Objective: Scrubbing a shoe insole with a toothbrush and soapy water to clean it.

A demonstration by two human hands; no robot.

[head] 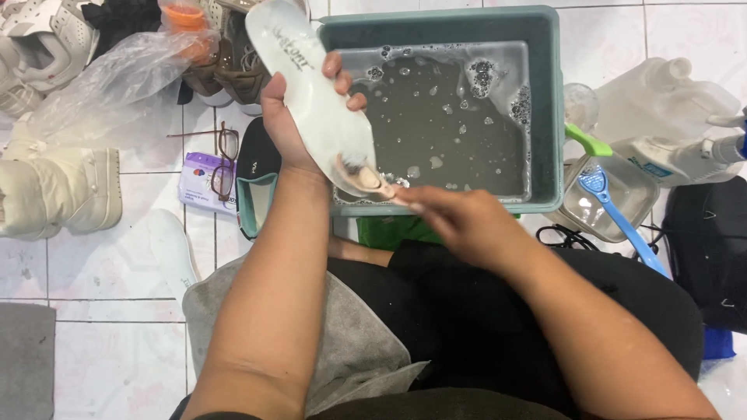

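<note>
Leftmost, a cream padded boot lies on white floor tiles. Left hand is clamped around a pale white shoe insole, held tilted over the grey-green plastic basin of soapy water. Right hand is closed on a small brush touching the insole's lower end. Blue-handled brush lies further right.

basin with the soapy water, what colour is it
The basin is a dull teal green, seen best in the head view.
</note>
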